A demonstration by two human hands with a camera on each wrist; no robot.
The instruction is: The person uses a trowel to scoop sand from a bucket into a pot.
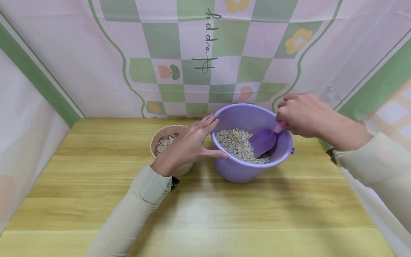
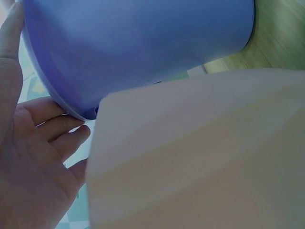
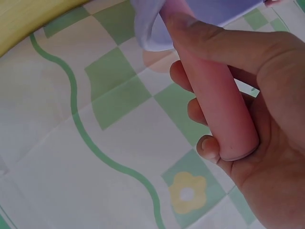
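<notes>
A purple bucket [image 1: 237, 175] holds pale gravel [image 1: 236, 141]. My left hand [image 1: 187, 144] rests on the left side of its rim, with fingers extended and the thumb on the near edge. In the left wrist view, the left palm [image 2: 38, 167] faces the bucket wall [image 2: 143, 43]. My right hand [image 1: 305, 114] grips the pink handle [image 3: 217, 105] of a small shovel, fingers wrapped around it. The shovel's purple blade [image 1: 263, 142] is inside the bucket, its tip against the gravel. Partly hidden behind my left hand stands a peach-coloured pot [image 1: 156, 137], also with gravel in it.
Both containers stand on a wooden table [image 1: 199, 217], near its back edge. A checked cloth with flowers [image 1: 224, 39] hangs behind. White cloth [image 1: 25, 125] also borders the table at the left.
</notes>
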